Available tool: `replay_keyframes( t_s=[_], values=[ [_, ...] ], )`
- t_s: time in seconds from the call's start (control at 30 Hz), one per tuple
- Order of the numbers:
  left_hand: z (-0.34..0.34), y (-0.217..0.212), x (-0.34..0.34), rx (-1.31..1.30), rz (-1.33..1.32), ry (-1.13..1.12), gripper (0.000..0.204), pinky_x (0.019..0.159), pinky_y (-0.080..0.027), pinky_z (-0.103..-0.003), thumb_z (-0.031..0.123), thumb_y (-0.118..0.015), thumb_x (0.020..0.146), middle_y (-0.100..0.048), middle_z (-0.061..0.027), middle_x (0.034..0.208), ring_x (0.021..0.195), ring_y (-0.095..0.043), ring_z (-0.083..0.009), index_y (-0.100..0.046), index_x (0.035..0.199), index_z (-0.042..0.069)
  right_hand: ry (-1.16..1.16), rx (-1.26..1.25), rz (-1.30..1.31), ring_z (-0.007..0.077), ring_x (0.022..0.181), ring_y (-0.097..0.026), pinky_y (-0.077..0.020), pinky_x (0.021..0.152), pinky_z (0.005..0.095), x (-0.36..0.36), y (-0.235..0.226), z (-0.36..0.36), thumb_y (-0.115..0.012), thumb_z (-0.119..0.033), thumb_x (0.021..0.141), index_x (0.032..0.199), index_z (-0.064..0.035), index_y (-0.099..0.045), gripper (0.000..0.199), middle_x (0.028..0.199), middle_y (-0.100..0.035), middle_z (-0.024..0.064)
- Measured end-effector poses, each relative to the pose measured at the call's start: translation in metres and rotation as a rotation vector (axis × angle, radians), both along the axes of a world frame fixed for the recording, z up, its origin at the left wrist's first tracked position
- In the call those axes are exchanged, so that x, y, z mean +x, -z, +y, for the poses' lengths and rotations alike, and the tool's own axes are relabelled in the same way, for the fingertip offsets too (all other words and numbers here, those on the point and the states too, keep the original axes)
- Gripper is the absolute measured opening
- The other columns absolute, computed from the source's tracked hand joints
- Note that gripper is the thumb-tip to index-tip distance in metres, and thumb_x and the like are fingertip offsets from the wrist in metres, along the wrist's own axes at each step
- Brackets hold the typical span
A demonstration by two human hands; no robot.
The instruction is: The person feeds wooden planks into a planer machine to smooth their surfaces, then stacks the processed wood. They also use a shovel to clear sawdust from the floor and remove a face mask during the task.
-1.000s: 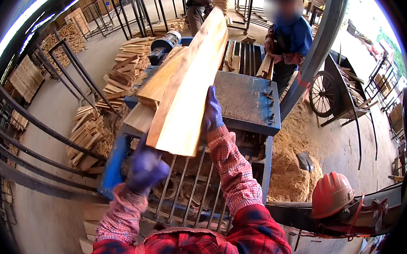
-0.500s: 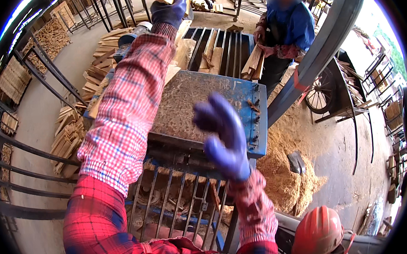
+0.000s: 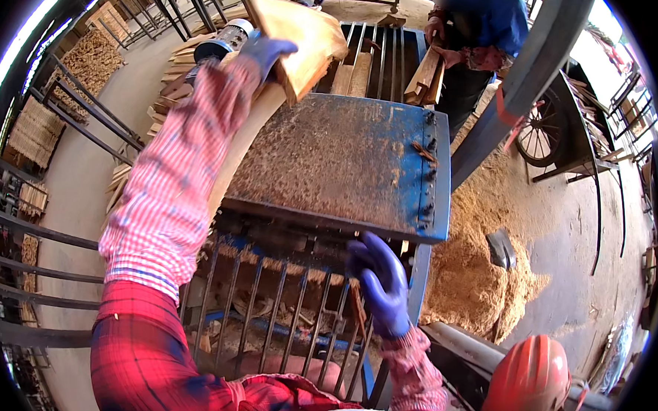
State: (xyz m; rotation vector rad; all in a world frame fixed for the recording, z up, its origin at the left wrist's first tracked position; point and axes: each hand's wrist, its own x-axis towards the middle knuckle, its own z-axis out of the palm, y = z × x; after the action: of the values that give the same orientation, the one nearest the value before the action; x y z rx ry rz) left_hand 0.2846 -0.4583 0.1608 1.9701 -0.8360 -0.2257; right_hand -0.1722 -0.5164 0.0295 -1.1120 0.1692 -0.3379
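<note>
At the far left of the machine, my left hand (image 3: 267,52), in a purple glove, is closed on a thick wooden slab (image 3: 299,37) that it holds tilted up. Beneath my left forearm a long pale board (image 3: 245,139) runs along the left edge of the machine's rusty, blue-edged top plate (image 3: 327,165). My right hand (image 3: 384,284), gloved too, hovers by the plate's near edge, above the metal bars (image 3: 278,305). It holds nothing, with the thumb apart from the fingers.
Across the machine a co-worker (image 3: 476,34) holds several wood strips (image 3: 428,77). A grey post (image 3: 520,84) rises at right, beside a sawdust heap (image 3: 481,264). An orange hard hat (image 3: 528,381) sits near right. Stacked wood (image 3: 168,91) and curved black bars (image 3: 40,232) are at left.
My left hand has drawn the slab nearer and tilted it, bringing it more into view. My right hand has moved down from over the top plate to its near edge.
</note>
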Motion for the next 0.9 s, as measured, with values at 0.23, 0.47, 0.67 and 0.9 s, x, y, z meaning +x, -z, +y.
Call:
replay_keyframes(
  t_s=[0.23,0.47,0.67,0.9],
  values=[
    [0.157,0.038,-0.317,-0.503,0.789,-0.221,0.040,0.092,-0.049,-0.037,0.024,-0.065,0.086,-0.064,-0.0127,0.110,0.102,-0.061,-0.0238,-0.058,0.117,0.000,-0.063,0.771,-0.043,0.0200,0.098,-0.061,-0.0485,0.090,0.0340,0.049,-0.024,0.078,-0.054,-0.021,0.093,0.131,0.0048,-0.043,0.047,0.114,-0.061,0.0129],
    [0.373,0.163,-0.440,-0.372,1.486,-0.152,0.025,0.079,-0.055,-0.031,0.017,-0.052,0.092,-0.069,-0.0118,0.096,0.087,-0.067,-0.0180,-0.061,0.107,-0.001,-0.002,0.474,0.314,0.0246,0.092,-0.066,-0.0545,0.083,0.0360,-0.125,0.016,0.173,-0.062,-0.020,0.083,0.117,0.0030,-0.057,0.041,0.103,-0.066,0.0121],
    [0.415,0.174,-0.526,-0.048,0.679,-0.224,0.040,0.075,-0.047,-0.026,0.037,-0.063,0.087,-0.067,-0.0065,0.093,0.084,-0.059,-0.0105,-0.062,0.107,0.002,0.002,0.391,0.395,0.0241,0.093,-0.065,-0.0542,0.083,0.0360,-0.240,0.034,0.268,-0.065,-0.019,0.080,0.122,0.0016,-0.054,0.048,0.106,-0.064,0.0118],
    [0.447,0.219,-0.555,-0.396,0.848,-0.286,0.054,0.077,-0.045,-0.023,0.024,-0.069,0.085,-0.062,-0.0024,0.104,0.088,-0.055,-0.0098,-0.051,0.130,-0.002,0.005,-0.024,0.464,0.0283,0.113,-0.056,-0.0450,0.096,0.0340,-0.244,0.041,0.300,-0.067,-0.020,0.080,0.131,0.0045,-0.043,0.062,0.125,-0.053,0.0171]
  ],
)
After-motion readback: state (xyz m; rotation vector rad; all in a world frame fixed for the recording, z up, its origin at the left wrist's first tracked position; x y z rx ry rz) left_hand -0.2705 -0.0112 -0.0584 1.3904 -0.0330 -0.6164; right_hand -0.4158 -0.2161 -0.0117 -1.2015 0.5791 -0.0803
